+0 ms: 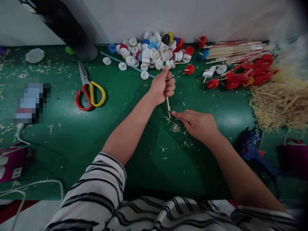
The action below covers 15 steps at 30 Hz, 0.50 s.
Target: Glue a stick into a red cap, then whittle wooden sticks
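My left hand (164,85) is closed round a thin wooden stick (167,102), which points down toward me. At the stick's lower end my right hand (201,123) pinches a small dark blade (170,112), mostly hidden by the fingers. The blade touches the wood, where thin curls stick out. Just below lies a little heap of wood shavings (175,127) on the green table (149,166). Beyond my left hand is a pile of plastic bottle caps (154,54), mostly white with some red, blue and yellow.
Scissors (89,88) with red and yellow handles lie at left, near a black cylinder (72,32). On the right are a bundle of sticks (235,51), red caps on sticks (255,73), straw-like fibre (279,102) and a blue glue gun (255,150). A cable (43,182) runs lower left.
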Motion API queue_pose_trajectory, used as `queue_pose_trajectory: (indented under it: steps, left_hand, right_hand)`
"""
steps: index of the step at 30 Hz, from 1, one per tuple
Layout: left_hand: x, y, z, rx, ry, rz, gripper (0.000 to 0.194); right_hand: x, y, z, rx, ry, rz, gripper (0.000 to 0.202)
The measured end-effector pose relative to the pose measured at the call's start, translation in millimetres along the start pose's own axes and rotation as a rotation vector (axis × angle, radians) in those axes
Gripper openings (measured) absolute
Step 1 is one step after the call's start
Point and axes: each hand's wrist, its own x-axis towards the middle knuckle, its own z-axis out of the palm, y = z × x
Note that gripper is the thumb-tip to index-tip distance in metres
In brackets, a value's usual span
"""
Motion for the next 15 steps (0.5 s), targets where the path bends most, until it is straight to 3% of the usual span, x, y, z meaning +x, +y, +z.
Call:
queue_pose_trajectory:
  steps: [15]
  left_hand:
    - [0.5, 0.7, -0.1, -0.112, 0.064, -0.032, 0.059]
  right_hand:
    - [-14.7, -3.5, -3.3, -0.066, -0.029, -0.086, 0.038]
